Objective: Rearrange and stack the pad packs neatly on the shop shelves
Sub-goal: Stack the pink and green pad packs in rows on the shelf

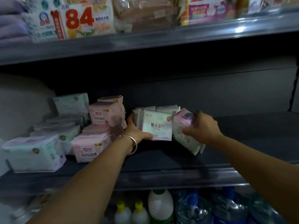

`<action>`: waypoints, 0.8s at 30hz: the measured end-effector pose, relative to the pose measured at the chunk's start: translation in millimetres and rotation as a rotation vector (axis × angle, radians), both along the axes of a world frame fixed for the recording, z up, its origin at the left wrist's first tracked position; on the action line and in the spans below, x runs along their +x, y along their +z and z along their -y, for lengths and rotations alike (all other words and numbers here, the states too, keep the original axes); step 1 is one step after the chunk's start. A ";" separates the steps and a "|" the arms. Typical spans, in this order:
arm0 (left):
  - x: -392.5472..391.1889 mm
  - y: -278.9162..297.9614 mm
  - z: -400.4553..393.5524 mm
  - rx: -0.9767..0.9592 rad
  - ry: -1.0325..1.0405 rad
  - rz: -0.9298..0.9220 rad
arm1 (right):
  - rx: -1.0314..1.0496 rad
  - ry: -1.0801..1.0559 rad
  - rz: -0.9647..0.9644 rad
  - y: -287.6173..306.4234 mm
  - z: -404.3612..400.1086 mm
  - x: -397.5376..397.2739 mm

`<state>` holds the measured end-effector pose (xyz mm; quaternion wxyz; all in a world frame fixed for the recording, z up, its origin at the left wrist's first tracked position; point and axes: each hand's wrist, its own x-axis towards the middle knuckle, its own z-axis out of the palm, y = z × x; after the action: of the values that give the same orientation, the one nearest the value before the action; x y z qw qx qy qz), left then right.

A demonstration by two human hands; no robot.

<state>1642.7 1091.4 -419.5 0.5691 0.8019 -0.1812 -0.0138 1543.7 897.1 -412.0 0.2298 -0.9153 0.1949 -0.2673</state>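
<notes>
Here a white pack (156, 126) on the middle shelf (161, 162) is gripped by the left hand (135, 130); beside it, a tilted pink pack (184, 126) is pinched by the right hand (202, 128). Light, soft, slippery wrappers are judged best held across their flat sides.

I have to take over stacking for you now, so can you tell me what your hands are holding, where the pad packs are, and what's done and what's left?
Left hand: holds the white pack at the front of a short row on the middle shelf.
Right hand: grips a tilted pink-and-white pack just right of that row.
Done: pink packs and pale green packs sit stacked on the shelf's left side.
Left: stand the tilted pack straight against the row and square it up. The shelf's right side is dark; I can't tell whether more packs wait there.
</notes>
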 end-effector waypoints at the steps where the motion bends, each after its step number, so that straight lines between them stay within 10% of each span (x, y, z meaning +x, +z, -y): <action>1: 2.3 -2.2 -1.4 0.035 -0.030 -0.010 | -0.037 0.007 -0.002 -1.5 -0.8 2.3; 10: 39.6 -19.4 2.4 -0.086 0.054 -0.124 | -0.233 0.070 -0.033 2.1 7.1 27.1; 19: 64.2 -47.6 16.3 0.711 0.238 0.542 | -0.183 0.055 -0.052 -2.2 19.8 54.9; 24: 84.1 -39.9 29.6 0.796 0.243 0.633 | -0.192 0.049 -0.059 1.1 26.3 67.8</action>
<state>1726.8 1061.8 -459.4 0.1352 0.9363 -0.2306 0.2277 1611.5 870.8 -410.9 0.1416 -0.9451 0.1529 -0.2518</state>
